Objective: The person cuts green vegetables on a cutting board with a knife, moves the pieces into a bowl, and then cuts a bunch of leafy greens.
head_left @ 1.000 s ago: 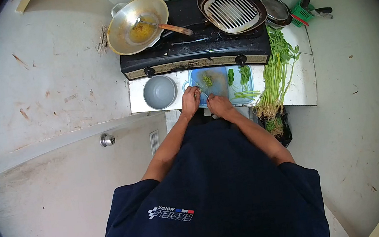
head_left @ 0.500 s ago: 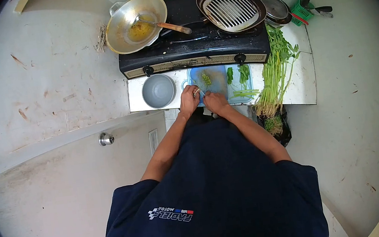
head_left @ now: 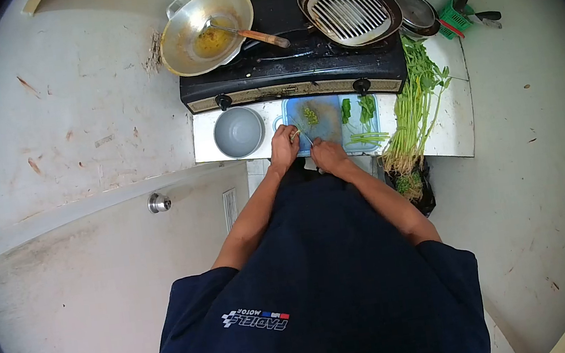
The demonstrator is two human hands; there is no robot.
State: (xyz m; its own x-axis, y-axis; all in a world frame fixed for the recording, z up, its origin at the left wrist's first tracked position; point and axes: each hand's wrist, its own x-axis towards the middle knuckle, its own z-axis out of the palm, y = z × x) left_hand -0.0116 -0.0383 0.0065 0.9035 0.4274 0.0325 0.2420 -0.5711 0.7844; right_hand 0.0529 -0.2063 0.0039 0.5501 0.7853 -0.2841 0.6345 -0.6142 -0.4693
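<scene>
My left hand (head_left: 284, 147) is closed over the left edge of a blue cutting board (head_left: 326, 100), pinching a small pale stem piece (head_left: 295, 133). Close to its right, my right hand (head_left: 328, 154) is wrapped around a knife, whose thin blade (head_left: 307, 137) points toward the left fingers; the handle is hidden in the fist. Beyond the hands lies a small pile of chopped green pieces (head_left: 311, 116). On the board's right side rest leafy sprigs (head_left: 367, 111) and several cut green stems (head_left: 369, 138).
A grey bowl (head_left: 238, 132) stands left of the board. Behind is a black stove (head_left: 284, 74) with a wok (head_left: 175, 45), ladle and grill pan (head_left: 354, 12). Long leafy greens (head_left: 411, 108) lie at right, near a lidded pot (head_left: 416, 12) and green knife basket (head_left: 453, 16).
My right hand has drawn slightly back and right, widening the gap to my left hand. The left hand stays closed in nearly the same spot. The whole view has shifted slightly.
</scene>
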